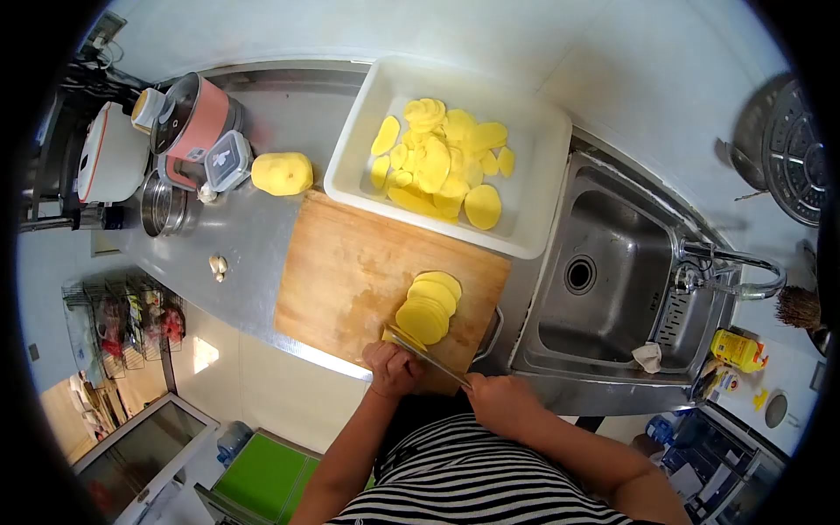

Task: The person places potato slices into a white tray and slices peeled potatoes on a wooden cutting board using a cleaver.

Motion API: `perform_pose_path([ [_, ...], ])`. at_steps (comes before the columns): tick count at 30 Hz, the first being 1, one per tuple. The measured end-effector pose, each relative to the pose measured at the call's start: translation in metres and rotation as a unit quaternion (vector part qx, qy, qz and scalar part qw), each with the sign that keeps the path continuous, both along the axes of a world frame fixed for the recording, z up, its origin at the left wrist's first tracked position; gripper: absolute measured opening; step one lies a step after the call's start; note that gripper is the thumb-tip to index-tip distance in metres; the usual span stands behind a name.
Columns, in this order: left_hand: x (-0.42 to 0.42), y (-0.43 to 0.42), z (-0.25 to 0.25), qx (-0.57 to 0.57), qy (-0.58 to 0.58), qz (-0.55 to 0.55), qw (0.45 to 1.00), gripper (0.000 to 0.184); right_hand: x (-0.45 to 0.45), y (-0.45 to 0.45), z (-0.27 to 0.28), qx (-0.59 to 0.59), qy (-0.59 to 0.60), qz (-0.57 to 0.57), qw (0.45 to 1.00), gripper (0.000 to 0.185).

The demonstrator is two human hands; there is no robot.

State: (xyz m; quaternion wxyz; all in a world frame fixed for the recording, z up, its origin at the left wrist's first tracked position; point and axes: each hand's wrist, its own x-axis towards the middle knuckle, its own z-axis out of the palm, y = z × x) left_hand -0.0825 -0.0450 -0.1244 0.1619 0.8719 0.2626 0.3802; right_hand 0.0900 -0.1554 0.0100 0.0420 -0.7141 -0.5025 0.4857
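A wooden cutting board (pixel 337 267) lies on the steel counter, with overlapping potato slices (pixel 427 308) near its right side. My right hand (pixel 500 402) is closed round the handle of a knife (pixel 429 356), whose blade slants up and left over the board's front edge. Beside the blade, my left hand (pixel 392 366) has its fingers curled on a remaining piece of potato (pixel 391 334), mostly hidden by the fingers and blade. Behind the board stands a white tray (pixel 354 166) holding many potato slices (pixel 433 162). A whole peeled potato (pixel 282 173) rests left of the tray.
To the right is a steel sink (pixel 604 306) with a curved faucet (pixel 744 258). Garlic cloves (pixel 218 266), a lidded container (pixel 228 161), a steel bowl (pixel 164 206) and a pink pot (pixel 201 118) are at the left. A yellow packet (pixel 738 350) is beyond the sink.
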Motion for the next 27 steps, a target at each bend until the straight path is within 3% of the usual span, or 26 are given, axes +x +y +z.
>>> perform_pose_path([
  [11, -0.005, 0.001, -0.006, -0.037, 0.011, -0.040, 0.998, 0.026, 0.005, -0.014, 0.027, 0.028, -0.013, 0.009, 0.999, 0.022],
  [19, 0.004, 0.004, 0.006, 0.016, -0.005, -0.016, 1.000, 0.021, 0.002, 0.007, 0.028, -0.027, 0.000, 0.033, 0.999, 0.022],
  [22, -0.001, 0.002, -0.002, -0.021, 0.014, -0.023, 0.999, 0.019, 0.001, 0.016, 0.026, -0.012, 0.019, 0.015, 1.000, 0.022],
  [24, -0.005, 0.003, -0.005, -0.024, 0.021, -0.024, 0.999, 0.018, 0.001, 0.018, 0.025, -0.008, 0.024, 0.030, 0.999, 0.012],
  [27, -0.003, 0.001, -0.004, -0.012, 0.015, -0.020, 1.000, 0.018, -0.003, 0.023, 0.022, 0.006, 0.019, 0.025, 1.000, 0.012],
])
